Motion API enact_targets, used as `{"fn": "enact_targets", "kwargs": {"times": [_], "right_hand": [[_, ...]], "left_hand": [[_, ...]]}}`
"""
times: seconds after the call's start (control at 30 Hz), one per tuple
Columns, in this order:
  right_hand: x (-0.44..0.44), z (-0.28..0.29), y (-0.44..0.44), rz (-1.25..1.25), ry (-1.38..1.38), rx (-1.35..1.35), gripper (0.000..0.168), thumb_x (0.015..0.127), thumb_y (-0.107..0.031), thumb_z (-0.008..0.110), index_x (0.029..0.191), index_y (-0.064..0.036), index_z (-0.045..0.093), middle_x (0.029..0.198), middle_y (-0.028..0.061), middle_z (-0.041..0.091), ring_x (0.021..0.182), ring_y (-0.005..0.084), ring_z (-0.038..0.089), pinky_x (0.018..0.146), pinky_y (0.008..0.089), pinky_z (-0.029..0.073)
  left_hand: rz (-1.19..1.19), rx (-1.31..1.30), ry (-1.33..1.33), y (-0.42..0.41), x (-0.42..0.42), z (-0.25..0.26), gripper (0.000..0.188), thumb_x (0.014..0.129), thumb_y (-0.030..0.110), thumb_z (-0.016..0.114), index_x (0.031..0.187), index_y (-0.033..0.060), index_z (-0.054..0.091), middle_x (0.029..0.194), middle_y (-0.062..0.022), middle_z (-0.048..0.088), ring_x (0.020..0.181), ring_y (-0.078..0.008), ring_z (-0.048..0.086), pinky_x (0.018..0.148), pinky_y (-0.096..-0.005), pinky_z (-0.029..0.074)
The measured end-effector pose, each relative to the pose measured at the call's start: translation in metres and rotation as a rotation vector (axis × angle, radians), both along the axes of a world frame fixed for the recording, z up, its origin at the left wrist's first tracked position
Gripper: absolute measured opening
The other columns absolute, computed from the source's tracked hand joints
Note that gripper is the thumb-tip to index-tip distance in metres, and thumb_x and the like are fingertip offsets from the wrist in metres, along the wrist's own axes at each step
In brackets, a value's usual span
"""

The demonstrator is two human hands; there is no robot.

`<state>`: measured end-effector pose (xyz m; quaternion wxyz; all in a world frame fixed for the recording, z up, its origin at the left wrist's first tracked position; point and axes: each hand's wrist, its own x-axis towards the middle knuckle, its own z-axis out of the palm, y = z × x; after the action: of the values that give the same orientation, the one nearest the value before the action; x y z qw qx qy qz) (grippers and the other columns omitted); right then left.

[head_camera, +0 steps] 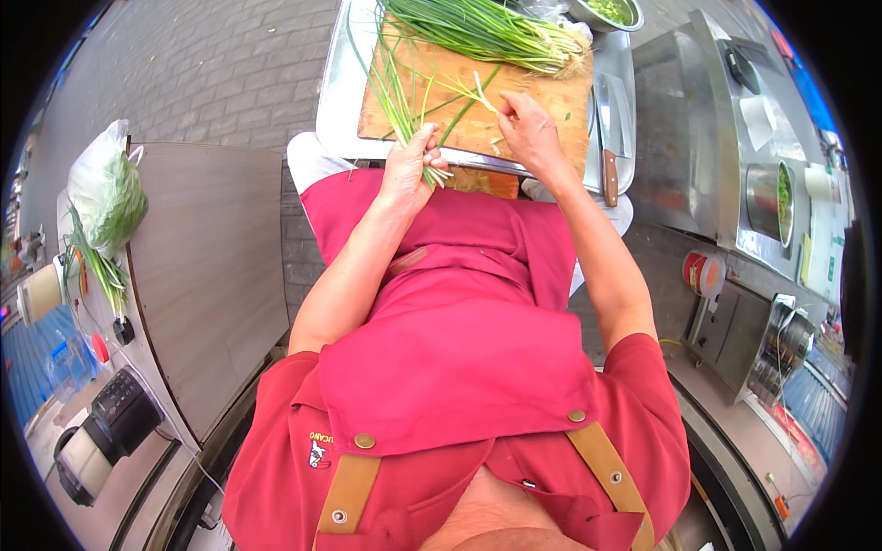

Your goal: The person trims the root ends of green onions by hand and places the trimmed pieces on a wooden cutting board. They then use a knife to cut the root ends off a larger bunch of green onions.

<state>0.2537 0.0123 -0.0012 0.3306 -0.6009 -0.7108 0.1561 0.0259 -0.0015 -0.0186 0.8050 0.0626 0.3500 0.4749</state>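
My left hand (415, 162) grips a small bunch of green onions (400, 103), white ends poking out below the fist and green tops reaching up over the board. In my right hand (529, 129), a single pale green-onion stalk (488, 101) is pinched between thumb and fingers. Both hands are above the near edge of a wooden cutting board (551, 124). A large pile of green onions (482, 31) lies across the board's far side, its roots toward the right. Loose green leaves (472, 103) lie between my hands.
The board rests on a metal tray (337, 103); a wooden-handled knife (610, 155) lies along its right side. A bowl of chopped greens (606, 12) stands at the far right. Left is a table with bagged greens (110, 193); right, a steel counter holds a metal pot (766, 200).
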Motion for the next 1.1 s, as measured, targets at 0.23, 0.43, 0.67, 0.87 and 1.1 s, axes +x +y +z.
{"fn": "enact_targets", "kwargs": {"times": [0.23,0.43,0.67,0.87,1.1], "right_hand": [[-0.031,0.009,-0.025,-0.101,0.568,-0.293,0.035,0.090,-0.004,0.068,0.124,0.002,0.061,0.093,0.0101,0.066,0.081,0.0179,0.067,0.071,0.0304,0.055],[-0.041,0.009,-0.031,0.051,0.108,0.042,0.030,0.087,-0.001,0.065,0.117,0.002,0.063,0.099,0.0138,0.064,0.083,0.0248,0.067,0.074,0.0355,0.056],[-0.047,-0.001,-0.031,-0.171,0.506,-0.104,0.022,0.089,-0.003,0.063,0.110,0.002,0.064,0.099,0.0184,0.063,0.087,0.0347,0.064,0.082,0.0404,0.053],[-0.018,-0.048,-0.026,-0.230,0.182,-0.045,0.022,0.091,-0.014,0.063,0.107,0.002,0.066,0.094,0.0208,0.064,0.090,0.0380,0.062,0.084,0.0452,0.051],[-0.030,-0.034,-0.034,-0.010,-0.211,-0.015,0.027,0.084,-0.012,0.071,0.109,-0.003,0.066,0.102,0.0194,0.062,0.101,0.0381,0.059,0.087,0.0454,0.049]], "left_hand": [[-0.029,0.005,0.004,0.008,0.025,0.011,0.025,0.097,0.014,0.069,0.115,-0.0017,0.060,0.079,0.0013,0.048,0.058,-0.0056,0.041,0.051,-0.0216,0.038],[-0.028,-0.030,0.063,0.014,0.030,0.005,0.015,0.097,0.015,0.068,0.097,0.0049,0.057,0.082,-0.0006,0.053,0.060,-0.0060,0.044,0.049,-0.0215,0.040],[-0.098,0.031,0.030,0.019,0.025,-0.016,0.010,0.098,0.013,0.066,0.098,0.0065,0.058,0.081,-0.0007,0.055,0.064,-0.0071,0.049,0.050,-0.0207,0.040],[-0.082,0.062,0.064,0.021,0.019,-0.023,0.008,0.099,0.012,0.064,0.100,0.0063,0.059,0.086,-0.0021,0.059,0.067,-0.0074,0.050,0.051,-0.0200,0.041],[-0.109,0.054,0.052,0.025,0.011,-0.030,0.010,0.099,0.012,0.063,0.104,0.0041,0.059,0.090,-0.0036,0.060,0.069,-0.0086,0.052,0.052,-0.0201,0.042]]}}
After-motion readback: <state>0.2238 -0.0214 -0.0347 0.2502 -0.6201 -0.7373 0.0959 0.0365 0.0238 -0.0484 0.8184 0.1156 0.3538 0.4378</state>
